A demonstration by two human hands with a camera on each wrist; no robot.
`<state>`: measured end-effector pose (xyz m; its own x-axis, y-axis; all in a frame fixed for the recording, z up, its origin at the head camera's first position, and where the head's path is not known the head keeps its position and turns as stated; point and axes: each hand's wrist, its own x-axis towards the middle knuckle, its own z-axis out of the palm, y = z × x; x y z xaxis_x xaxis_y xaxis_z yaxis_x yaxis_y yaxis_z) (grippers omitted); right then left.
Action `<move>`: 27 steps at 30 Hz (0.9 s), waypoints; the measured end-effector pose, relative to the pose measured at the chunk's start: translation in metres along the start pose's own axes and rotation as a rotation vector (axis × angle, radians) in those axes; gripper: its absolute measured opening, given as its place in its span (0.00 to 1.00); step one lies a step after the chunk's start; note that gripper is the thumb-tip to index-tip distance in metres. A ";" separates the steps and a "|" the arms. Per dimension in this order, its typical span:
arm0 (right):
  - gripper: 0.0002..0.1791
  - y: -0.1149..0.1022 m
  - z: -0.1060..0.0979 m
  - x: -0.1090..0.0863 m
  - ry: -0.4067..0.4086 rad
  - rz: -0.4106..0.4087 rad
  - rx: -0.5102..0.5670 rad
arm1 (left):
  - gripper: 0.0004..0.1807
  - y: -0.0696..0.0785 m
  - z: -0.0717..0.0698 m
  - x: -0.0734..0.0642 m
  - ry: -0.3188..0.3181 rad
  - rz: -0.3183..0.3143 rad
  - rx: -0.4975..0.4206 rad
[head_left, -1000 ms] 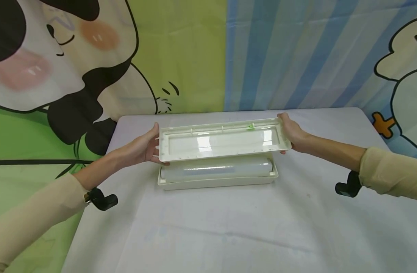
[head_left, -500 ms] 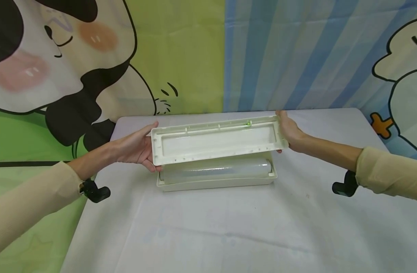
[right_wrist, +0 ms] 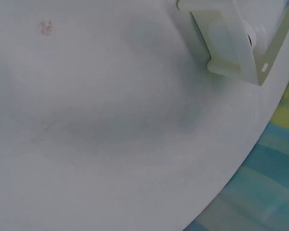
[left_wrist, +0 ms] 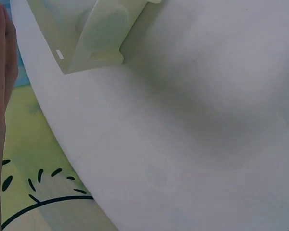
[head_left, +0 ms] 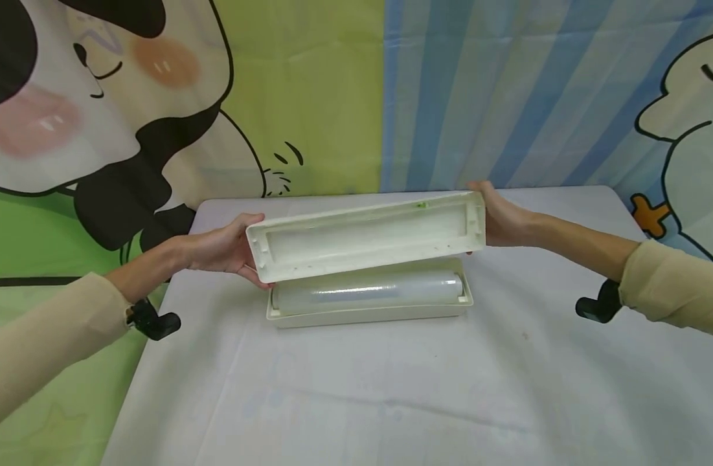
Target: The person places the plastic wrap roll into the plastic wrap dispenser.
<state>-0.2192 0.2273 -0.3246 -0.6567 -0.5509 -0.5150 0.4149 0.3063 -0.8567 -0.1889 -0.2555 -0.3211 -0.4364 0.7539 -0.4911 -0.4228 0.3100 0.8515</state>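
Lid: the white lid (head_left: pixel 364 239) is up off the front of the box (head_left: pixel 370 314) and overlaps its back part in the head view, hollow side to the camera, its right end higher than its left. Whether its lower edge touches the box is not clear. Level the two ends before any move up or down, so that neither corner catches.

Left hand: the left hand (head_left: pixel 222 247) holds the left end, thumb by the upper corner, fingers round the lower one. A firm hold here should stop the low corner from knocking the box.

Right hand: the right hand (head_left: pixel 504 217) grips the right end, its fingers partly hidden behind the lid. Matching the left hand's height and pace looks like the way to take out the slant.

Green piece: a small green piece (head_left: pixel 421 205) sits near the lid's upper edge, towards the right. Best leave it untouched; keep fingers to the ends.

Roll: the shiny roll (head_left: pixel 368 289) lies lengthwise in the box, below the lid. The lid's edge should clear it, as a scrape might mark or drag the film.

Box: it stands on the table with the roll exposed. Neither hand steadies it, so a sideways push could make it slide.

Table: the white cloth on the table (head_left: pixel 362 388) has faint creases, probably harmless.
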 end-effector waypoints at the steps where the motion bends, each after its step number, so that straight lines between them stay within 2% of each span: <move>1: 0.38 -0.001 -0.003 -0.002 -0.057 0.001 -0.012 | 0.32 0.001 -0.001 -0.001 0.012 0.010 0.035; 6: 0.35 -0.007 -0.018 -0.011 -0.283 -0.016 -0.172 | 0.32 0.005 -0.006 -0.005 0.066 0.075 0.272; 8: 0.32 -0.007 -0.024 -0.014 -0.353 -0.079 -0.259 | 0.32 0.009 -0.005 -0.009 0.101 0.089 0.387; 10: 0.29 -0.005 -0.029 -0.016 -0.366 -0.179 -0.373 | 0.29 0.012 -0.005 -0.013 0.130 0.116 0.493; 13: 0.29 -0.003 -0.032 -0.018 -0.304 -0.318 -0.547 | 0.26 0.015 -0.005 -0.016 0.176 0.177 0.624; 16: 0.35 -0.002 -0.030 -0.020 -0.197 -0.389 -0.717 | 0.26 0.012 -0.004 -0.017 0.212 0.299 0.743; 19: 0.41 0.001 -0.027 -0.023 -0.103 -0.459 -0.853 | 0.30 0.004 0.002 -0.013 0.304 0.473 0.942; 21: 0.45 0.004 -0.026 -0.025 -0.033 -0.535 -0.936 | 0.33 -0.003 0.007 -0.008 0.384 0.589 1.092; 24: 0.49 0.011 -0.021 -0.026 0.061 -0.702 -1.052 | 0.34 -0.015 0.014 -0.004 0.497 0.749 1.301; 27: 0.51 0.021 -0.014 -0.026 0.152 -0.883 -1.190 | 0.31 -0.025 0.018 -0.003 0.555 0.866 1.421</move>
<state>-0.2017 0.2589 -0.3299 -0.5048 -0.8303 0.2360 -0.8375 0.4049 -0.3669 -0.1625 -0.2549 -0.3371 -0.4637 0.7856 0.4096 0.8860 0.4109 0.2148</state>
